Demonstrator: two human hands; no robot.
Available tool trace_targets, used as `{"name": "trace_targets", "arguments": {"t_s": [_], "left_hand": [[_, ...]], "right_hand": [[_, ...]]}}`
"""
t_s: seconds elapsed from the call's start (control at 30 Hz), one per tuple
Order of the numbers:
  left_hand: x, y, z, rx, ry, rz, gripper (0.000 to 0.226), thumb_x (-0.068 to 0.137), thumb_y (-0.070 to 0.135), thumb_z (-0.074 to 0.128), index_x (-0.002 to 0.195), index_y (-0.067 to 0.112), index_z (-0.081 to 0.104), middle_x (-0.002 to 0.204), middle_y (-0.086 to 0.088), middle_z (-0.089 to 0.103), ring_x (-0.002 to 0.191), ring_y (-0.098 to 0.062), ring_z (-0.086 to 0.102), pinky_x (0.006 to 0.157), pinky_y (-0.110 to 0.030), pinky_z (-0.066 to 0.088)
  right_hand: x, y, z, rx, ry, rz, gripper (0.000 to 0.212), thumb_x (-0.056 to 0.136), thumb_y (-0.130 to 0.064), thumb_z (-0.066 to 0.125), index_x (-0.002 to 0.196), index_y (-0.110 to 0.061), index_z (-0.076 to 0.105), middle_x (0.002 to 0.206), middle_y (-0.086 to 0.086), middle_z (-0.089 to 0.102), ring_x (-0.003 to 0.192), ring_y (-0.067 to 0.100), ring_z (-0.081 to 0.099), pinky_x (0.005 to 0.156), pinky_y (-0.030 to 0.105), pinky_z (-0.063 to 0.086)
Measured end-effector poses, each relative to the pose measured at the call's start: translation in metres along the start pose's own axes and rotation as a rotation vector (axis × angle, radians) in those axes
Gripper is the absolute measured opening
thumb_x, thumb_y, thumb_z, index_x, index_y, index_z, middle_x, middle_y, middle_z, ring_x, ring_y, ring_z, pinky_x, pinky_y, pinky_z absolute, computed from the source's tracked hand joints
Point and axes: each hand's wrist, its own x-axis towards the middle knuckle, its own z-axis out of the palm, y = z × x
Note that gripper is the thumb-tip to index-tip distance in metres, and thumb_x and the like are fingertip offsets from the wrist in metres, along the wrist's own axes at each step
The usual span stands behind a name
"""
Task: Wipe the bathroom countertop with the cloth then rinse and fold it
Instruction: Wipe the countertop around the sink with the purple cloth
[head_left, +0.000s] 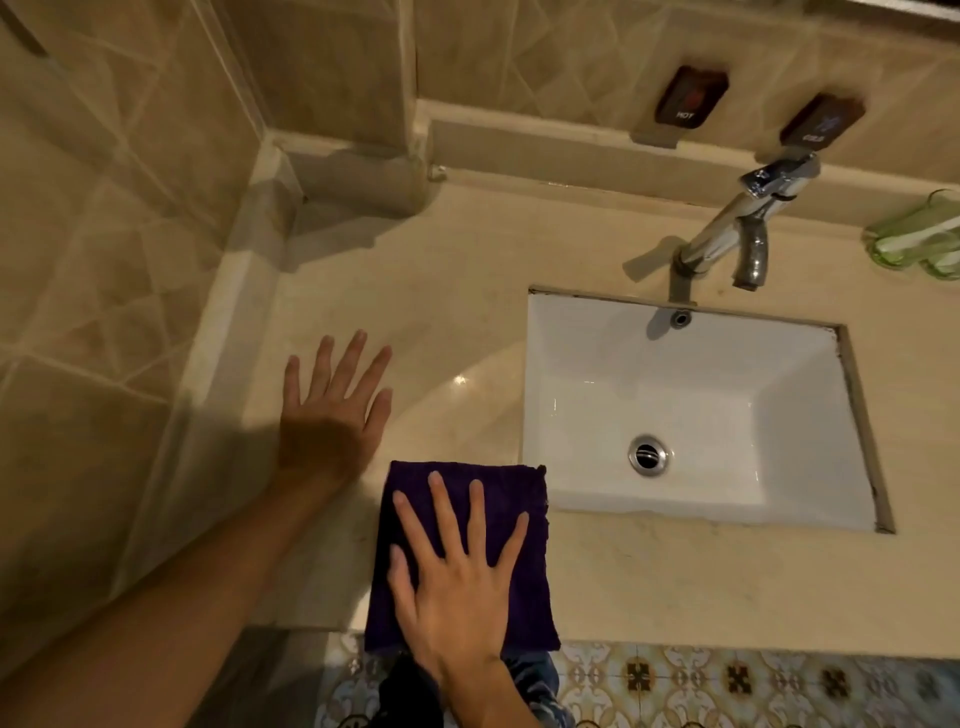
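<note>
Here the purple cloth (462, 556) lies folded flat on the beige countertop (649, 582), at its front edge just left of the white sink (691, 415). The right hand (457, 587) presses on the cloth with straight, spread fingers. The left hand (332, 415) is flat and released, fingers splayed over the bare countertop left of the cloth.

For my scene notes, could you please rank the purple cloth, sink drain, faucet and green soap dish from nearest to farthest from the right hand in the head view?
1. Purple cloth, under the right hand.
2. Sink drain, in the basin, to the right.
3. Faucet, behind the sink.
4. Green soap dish, far right edge.
</note>
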Motion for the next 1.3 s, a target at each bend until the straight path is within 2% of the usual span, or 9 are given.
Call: {"name": "trace_targets", "arguments": {"t_s": [0.1, 0.23, 0.33, 0.5, 0.63, 0.87, 1.1, 1.2, 1.3], "left_hand": [[0.003, -0.002, 0.000, 0.007, -0.004, 0.017, 0.057, 0.104, 0.048, 0.026, 0.159, 0.035, 0.026, 0.168, -0.001, 0.024, 0.155, -0.033, 0.023, 0.121, -0.061, 0.017], [0.004, 0.001, 0.000, 0.016, -0.044, -0.019, 0.058, 0.102, 0.050, 0.023, 0.159, 0.038, 0.021, 0.170, 0.002, 0.020, 0.155, -0.032, 0.019, 0.122, -0.060, 0.018], [0.001, 0.000, 0.000, 0.017, 0.002, -0.006, 0.055, 0.105, 0.047, 0.027, 0.159, 0.038, 0.024, 0.169, 0.002, 0.021, 0.155, -0.032, 0.021, 0.122, -0.058, 0.019], [0.004, 0.000, -0.002, -0.007, -0.019, -0.011, 0.060, 0.102, 0.048, 0.032, 0.159, 0.036, 0.023, 0.169, 0.001, 0.022, 0.155, -0.034, 0.021, 0.121, -0.061, 0.021], [0.006, 0.000, -0.003, -0.021, -0.052, -0.021, 0.063, 0.100, 0.051, 0.033, 0.160, 0.037, 0.020, 0.170, 0.002, 0.019, 0.156, -0.033, 0.018, 0.122, -0.061, 0.020], [0.005, 0.000, -0.003, 0.013, -0.048, -0.011, 0.063, 0.103, 0.051, 0.035, 0.161, 0.036, 0.017, 0.171, 0.000, 0.013, 0.157, -0.034, 0.015, 0.123, -0.060, 0.017], [0.006, 0.000, -0.006, 0.003, -0.025, -0.016, 0.059, 0.103, 0.050, 0.034, 0.160, 0.036, 0.023, 0.170, 0.002, 0.019, 0.155, -0.033, 0.020, 0.123, -0.059, 0.017], [0.007, 0.001, -0.006, -0.006, -0.034, -0.031, 0.061, 0.101, 0.052, 0.037, 0.159, 0.038, 0.023, 0.169, 0.004, 0.021, 0.155, -0.032, 0.022, 0.122, -0.059, 0.019], [0.008, -0.001, -0.005, 0.012, -0.044, -0.024, 0.060, 0.102, 0.054, 0.030, 0.159, 0.039, 0.020, 0.169, 0.004, 0.019, 0.155, -0.031, 0.023, 0.123, -0.058, 0.017]], "right_hand": [[0.017, -0.001, -0.003, 0.005, 0.008, -0.004, 0.059, 0.101, -0.059, 0.036, 0.156, -0.050, 0.018, 0.168, -0.011, 0.017, 0.155, 0.031, 0.016, 0.112, 0.076, 0.016], [0.061, 0.004, -0.014, -0.009, 0.017, -0.001, 0.055, 0.104, -0.057, 0.028, 0.157, -0.049, 0.016, 0.170, -0.011, 0.011, 0.157, 0.028, 0.007, 0.116, 0.074, 0.012], [0.102, 0.010, -0.024, -0.007, 0.035, -0.004, 0.054, 0.106, -0.054, 0.023, 0.158, -0.048, 0.014, 0.170, -0.011, 0.009, 0.157, 0.026, 0.002, 0.117, 0.071, 0.009], [0.180, 0.027, -0.041, 0.008, 0.073, 0.016, 0.052, 0.105, -0.055, 0.023, 0.156, -0.051, 0.017, 0.169, -0.013, 0.014, 0.158, 0.022, 0.002, 0.119, 0.069, 0.002], [0.262, 0.043, -0.059, -0.005, 0.034, 0.011, 0.054, 0.103, -0.059, 0.013, 0.156, -0.052, 0.008, 0.170, -0.014, 0.003, 0.157, 0.021, -0.007, 0.119, 0.067, -0.005], [0.363, 0.055, -0.086, -0.014, 0.040, -0.020, 0.056, 0.101, -0.062, 0.011, 0.156, -0.053, 0.011, 0.170, -0.014, 0.004, 0.157, 0.023, -0.004, 0.118, 0.069, -0.006], [0.393, 0.060, -0.095, -0.027, 0.036, -0.032, 0.057, 0.100, -0.064, 0.010, 0.156, -0.053, 0.010, 0.170, -0.014, 0.002, 0.157, 0.023, -0.005, 0.117, 0.071, -0.008], [0.387, 0.059, -0.091, -0.039, 0.052, -0.024, 0.059, 0.100, -0.064, 0.008, 0.157, -0.051, 0.009, 0.170, -0.013, 0.002, 0.157, 0.024, -0.005, 0.117, 0.071, -0.007], [0.363, 0.051, -0.083, -0.050, 0.065, -0.010, 0.059, 0.100, -0.063, 0.008, 0.158, -0.049, 0.008, 0.170, -0.011, 0.001, 0.157, 0.025, -0.005, 0.118, 0.070, -0.006]]}}
